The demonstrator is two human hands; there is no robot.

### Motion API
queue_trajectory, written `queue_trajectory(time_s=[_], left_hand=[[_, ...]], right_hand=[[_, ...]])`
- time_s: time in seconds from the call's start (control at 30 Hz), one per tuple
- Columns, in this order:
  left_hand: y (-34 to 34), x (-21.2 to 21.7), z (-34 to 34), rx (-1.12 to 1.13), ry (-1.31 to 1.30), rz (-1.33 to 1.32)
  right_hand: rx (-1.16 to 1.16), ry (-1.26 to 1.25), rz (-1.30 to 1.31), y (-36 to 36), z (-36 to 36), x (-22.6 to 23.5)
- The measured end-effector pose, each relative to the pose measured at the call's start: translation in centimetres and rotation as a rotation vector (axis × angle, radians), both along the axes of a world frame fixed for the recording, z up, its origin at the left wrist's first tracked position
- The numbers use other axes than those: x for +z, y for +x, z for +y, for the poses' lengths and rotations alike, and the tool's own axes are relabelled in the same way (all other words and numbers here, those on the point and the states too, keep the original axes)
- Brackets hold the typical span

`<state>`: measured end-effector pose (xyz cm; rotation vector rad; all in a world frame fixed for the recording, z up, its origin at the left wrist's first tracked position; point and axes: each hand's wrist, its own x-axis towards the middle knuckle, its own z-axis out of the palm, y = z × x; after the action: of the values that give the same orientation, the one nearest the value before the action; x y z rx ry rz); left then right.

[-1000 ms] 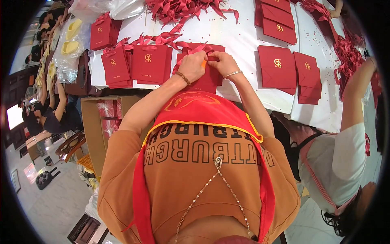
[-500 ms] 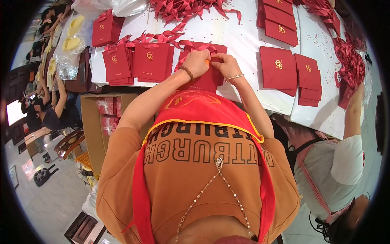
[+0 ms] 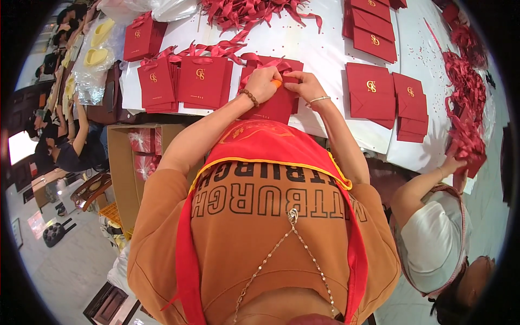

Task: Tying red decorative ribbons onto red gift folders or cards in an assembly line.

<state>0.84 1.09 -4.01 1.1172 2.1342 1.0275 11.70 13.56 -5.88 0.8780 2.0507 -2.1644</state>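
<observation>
Left hand: my left hand (image 3: pixel 262 82) rests on the upper left part of the red bag (image 3: pixel 276 105), fingers curled down and closed over its top edge, next to a small orange tool (image 3: pixel 277 83) that shows between my two hands. I cannot tell which hand holds the tool.
Right hand: my right hand (image 3: pixel 302 84) lies on the upper right part of the same bag, fingers bent and pinched at the top edge where a ribbon (image 3: pixel 260 60) comes out. How tightly it grips I cannot tell.
Wrists: a bead bracelet (image 3: pixel 249 97) sits on my left wrist, a thin bangle (image 3: pixel 319 99) on my right.
Bag: it lies flat on the white table (image 3: pixel 319 49), at the near edge, straight ahead of my chest, with its lower part over the table edge.
Left of bag: a row of finished bags (image 3: pixel 181 82) with gold marks lies just beside it, overlapping each other.
Right of bag: flat red envelopes (image 3: pixel 384 95) lie in small stacks, apart from my hands.
Far side: a ribbon heap (image 3: pixel 249 11) lies at the back of the table.
Right edge: another person's hand (image 3: pixel 452 163) touches a second ribbon pile (image 3: pixel 468 124).
Below table, left: a cardboard box (image 3: pixel 122 162) stands open on the floor.
</observation>
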Motion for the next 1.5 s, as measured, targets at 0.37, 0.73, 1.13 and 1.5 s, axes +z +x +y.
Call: queue_trajectory(time_s=[0.37, 0.73, 1.13, 1.5], left_hand=[[0.9, 0.4, -0.4, -0.061, 0.046, 0.338], [1.9, 0.8, -0.3, -0.087, 0.028, 0.447], [1.8, 1.5, -0.5, 0.041, 0.025, 0.190], [2.2, 1.8, -0.6, 0.085, 0.054, 0.137]], right_hand=[[-0.016, -0.056, -0.025, 0.5, -0.3, 1.1], [0.030, 0.198, 0.020, 0.5, -0.4, 0.6], [-0.052, 0.105, 0.066, 1.3, -0.6, 1.0], [0.114, 0.680, 0.037, 1.2, -1.2, 3.2]])
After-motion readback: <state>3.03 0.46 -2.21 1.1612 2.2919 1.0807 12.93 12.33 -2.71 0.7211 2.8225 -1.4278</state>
